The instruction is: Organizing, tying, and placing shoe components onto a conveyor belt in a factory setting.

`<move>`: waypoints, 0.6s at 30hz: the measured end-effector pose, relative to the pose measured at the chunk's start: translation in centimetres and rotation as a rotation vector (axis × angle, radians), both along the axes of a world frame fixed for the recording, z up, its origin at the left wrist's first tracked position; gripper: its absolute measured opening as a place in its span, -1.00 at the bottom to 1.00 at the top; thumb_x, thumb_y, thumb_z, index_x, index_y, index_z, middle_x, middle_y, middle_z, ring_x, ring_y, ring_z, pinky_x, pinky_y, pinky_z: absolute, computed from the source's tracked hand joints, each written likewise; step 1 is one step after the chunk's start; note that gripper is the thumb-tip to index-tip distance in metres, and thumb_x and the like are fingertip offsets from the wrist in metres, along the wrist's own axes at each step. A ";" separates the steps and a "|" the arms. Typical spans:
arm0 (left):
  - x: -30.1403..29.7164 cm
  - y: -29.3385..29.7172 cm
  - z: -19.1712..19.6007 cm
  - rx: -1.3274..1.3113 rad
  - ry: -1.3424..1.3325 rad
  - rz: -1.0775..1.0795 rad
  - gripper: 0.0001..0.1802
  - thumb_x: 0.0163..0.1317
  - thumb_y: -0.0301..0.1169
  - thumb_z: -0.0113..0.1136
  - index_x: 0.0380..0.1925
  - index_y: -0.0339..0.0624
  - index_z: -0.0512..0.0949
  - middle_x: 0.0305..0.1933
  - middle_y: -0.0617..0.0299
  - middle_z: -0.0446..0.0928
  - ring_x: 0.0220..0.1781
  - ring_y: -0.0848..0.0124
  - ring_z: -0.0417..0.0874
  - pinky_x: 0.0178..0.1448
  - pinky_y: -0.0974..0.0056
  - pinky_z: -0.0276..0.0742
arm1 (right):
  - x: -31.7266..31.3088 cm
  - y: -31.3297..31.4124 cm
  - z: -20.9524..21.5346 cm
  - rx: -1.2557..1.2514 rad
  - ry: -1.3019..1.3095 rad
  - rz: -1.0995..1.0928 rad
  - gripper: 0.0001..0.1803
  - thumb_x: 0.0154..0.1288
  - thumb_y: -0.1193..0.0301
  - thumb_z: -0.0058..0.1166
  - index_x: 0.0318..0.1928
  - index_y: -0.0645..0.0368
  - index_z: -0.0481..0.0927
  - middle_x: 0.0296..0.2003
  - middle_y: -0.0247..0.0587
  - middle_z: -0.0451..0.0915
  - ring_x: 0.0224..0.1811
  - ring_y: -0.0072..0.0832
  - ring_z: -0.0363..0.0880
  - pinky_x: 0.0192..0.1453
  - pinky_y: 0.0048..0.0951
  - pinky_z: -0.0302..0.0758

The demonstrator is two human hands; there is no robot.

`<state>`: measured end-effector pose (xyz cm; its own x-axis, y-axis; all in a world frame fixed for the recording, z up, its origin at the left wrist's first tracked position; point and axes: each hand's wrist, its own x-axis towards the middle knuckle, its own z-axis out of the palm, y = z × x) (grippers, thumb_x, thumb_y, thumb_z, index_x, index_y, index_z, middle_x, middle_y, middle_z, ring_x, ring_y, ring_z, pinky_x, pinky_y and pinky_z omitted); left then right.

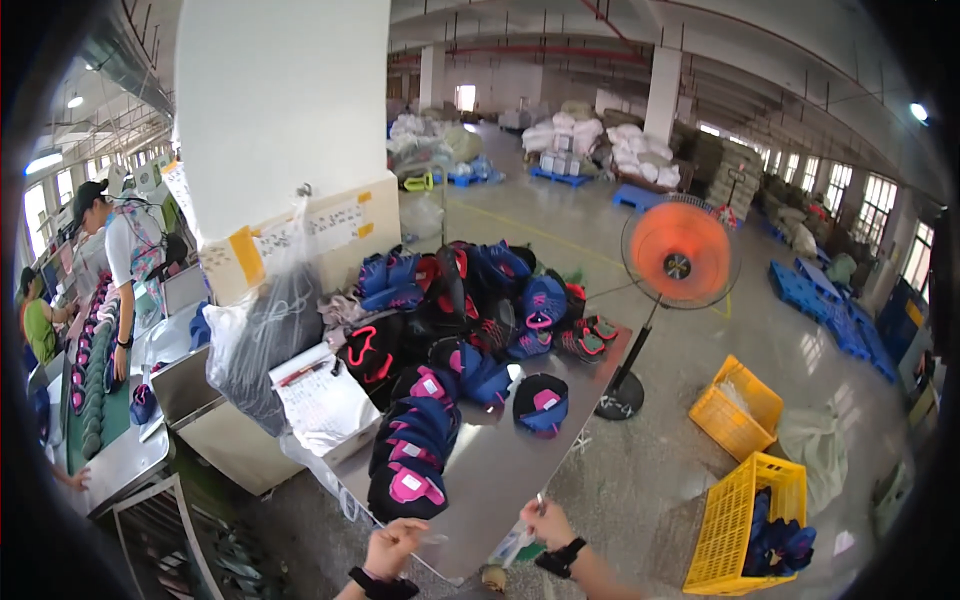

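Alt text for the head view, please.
A right hand pinching a small object and a left hand are at the near end of a table heaped with shoe pieces, many blue. A fan stands to the right.

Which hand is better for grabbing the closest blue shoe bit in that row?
Probably the left hand: it's just below the nearest blue-and-pink shoe upper. The right hand is farther off, to the right, and pinches a small thin item.
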<state>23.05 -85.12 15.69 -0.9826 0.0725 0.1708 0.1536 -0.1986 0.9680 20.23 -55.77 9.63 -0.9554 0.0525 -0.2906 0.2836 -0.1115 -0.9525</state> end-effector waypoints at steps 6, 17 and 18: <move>-4.3 1.3 -0.3 -0.050 -0.423 0.230 -0.84 0.08 -0.62 0.00 -0.59 -0.16 0.29 -0.71 0.34 0.32 -0.72 0.60 0.33 -0.65 0.50 0.22 | -15.6 11.8 -4.2 0.434 0.012 -0.220 -0.18 0.00 0.19 0.23 0.14 0.42 0.14 -0.45 -0.19 0.47 -0.64 -0.53 0.43 -0.64 -0.52 0.39; -6.3 -1.4 -4.4 -0.339 -0.496 0.239 -0.82 0.06 -0.56 0.08 -0.29 -0.26 0.41 -0.40 0.28 0.47 -0.45 0.63 0.41 -0.40 0.49 0.34 | -26.8 11.7 -4.4 0.542 -0.216 -0.348 -0.63 0.04 0.32 -0.04 -0.22 0.38 0.47 -0.43 0.11 0.56 -0.63 -0.26 0.56 -0.36 -0.33 0.53; -6.5 -1.6 -4.4 -0.352 -0.470 0.257 -0.82 0.05 -0.56 0.08 -0.30 -0.26 0.41 -0.41 0.27 0.47 -0.44 0.63 0.41 -0.39 0.49 0.35 | -25.9 9.8 -2.7 0.547 -0.159 -0.387 -0.68 0.02 0.38 -0.06 -0.23 0.35 0.49 -0.43 0.08 0.56 -0.58 -0.26 0.57 -0.32 -0.32 0.53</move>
<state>16.55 -86.71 11.27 -0.9404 -0.2025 -0.2733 -0.3025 0.1305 0.9442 -5.62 -45.96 6.98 -0.7864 0.5601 -0.2606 0.4615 0.2522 -0.8505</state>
